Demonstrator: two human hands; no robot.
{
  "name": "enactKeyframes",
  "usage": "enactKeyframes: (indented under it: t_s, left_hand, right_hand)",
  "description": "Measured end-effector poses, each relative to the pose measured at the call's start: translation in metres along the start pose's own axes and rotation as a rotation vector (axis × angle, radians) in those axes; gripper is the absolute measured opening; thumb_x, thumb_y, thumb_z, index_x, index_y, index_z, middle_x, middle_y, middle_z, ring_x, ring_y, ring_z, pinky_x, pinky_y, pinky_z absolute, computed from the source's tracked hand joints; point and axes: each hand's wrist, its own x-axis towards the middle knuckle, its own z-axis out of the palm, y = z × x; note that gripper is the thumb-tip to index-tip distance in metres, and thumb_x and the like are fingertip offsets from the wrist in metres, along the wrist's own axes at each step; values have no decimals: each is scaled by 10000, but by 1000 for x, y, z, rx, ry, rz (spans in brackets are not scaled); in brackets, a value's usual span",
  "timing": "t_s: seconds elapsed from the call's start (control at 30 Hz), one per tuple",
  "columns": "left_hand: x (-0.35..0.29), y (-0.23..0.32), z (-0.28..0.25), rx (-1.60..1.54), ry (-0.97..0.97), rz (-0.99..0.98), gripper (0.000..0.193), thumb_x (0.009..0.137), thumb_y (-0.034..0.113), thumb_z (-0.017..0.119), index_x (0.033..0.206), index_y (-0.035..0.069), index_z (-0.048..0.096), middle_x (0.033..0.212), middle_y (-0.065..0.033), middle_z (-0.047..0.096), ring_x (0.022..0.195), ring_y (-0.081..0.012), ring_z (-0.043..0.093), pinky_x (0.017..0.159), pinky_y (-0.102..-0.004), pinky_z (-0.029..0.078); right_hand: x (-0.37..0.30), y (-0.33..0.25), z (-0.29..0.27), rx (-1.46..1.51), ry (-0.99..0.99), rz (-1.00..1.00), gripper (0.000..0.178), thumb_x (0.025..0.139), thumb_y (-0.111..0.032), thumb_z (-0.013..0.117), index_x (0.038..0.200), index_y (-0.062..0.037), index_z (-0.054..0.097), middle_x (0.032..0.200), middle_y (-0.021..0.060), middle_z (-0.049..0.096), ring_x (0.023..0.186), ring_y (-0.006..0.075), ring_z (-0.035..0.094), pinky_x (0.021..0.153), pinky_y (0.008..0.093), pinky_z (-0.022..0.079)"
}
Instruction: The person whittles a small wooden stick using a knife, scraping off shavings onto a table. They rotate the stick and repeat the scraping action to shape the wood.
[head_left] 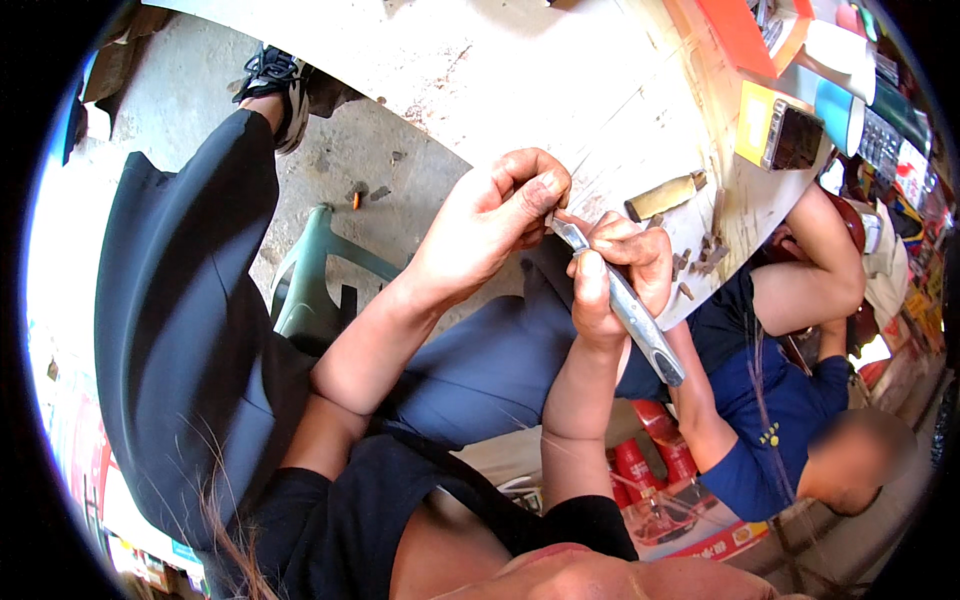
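My right hand (630, 275) is closed round a silver utility knife (640, 325), whose handle slants down to the right and whose front end points up to the left. Close by on the left, my left hand (515, 200) is closed in a pinch. A small brownish piece (563, 216) shows at its fingertips, beside the knife's front end; its kind cannot be made out. Both hands are over my lap at the edge of a pale table (420, 60). On the tabletop right of the knife lie a yellow-olive block (665, 197) and several brown scraps (712, 255).
A phone (797, 140) and a red-orange box (740, 35) rest at the table's far right. Seated at the right is another person in a blue shirt (765, 420). A green stool (310, 275) stands under my legs' left side. Red containers (640, 468) are at the lower right.
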Motion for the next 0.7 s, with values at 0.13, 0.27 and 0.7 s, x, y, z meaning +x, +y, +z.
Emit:
enactKeyframes:
  t_s: [0.13,0.27,0.7]
  left_hand:
    - [0,1,1,-17,-5,-8,187,958,225,508,870,61,523,719,44,477,590,-17,353,522,-171,305]
    - [0,1,1,-4,11,-5,184,959,222,507,871,61,523,713,44,476,580,-17,349,515,-170,302]
    - [0,-1,-1,-38,-6,-7,180,964,219,501,878,62,519,704,51,468,547,-3,321,481,-157,271]
  right_hand:
    - [-1,0,1,-76,12,-19,169,744,89,566,808,-12,446,689,79,519,598,104,481,780,424,559]
    - [-2,2,-1,-186,3,-59,159,736,91,563,797,-8,456,691,85,530,588,112,494,752,409,568]
    - [-3,3,1,-171,-18,-58,147,822,-11,563,899,-34,440,659,69,492,571,92,462,776,416,545]
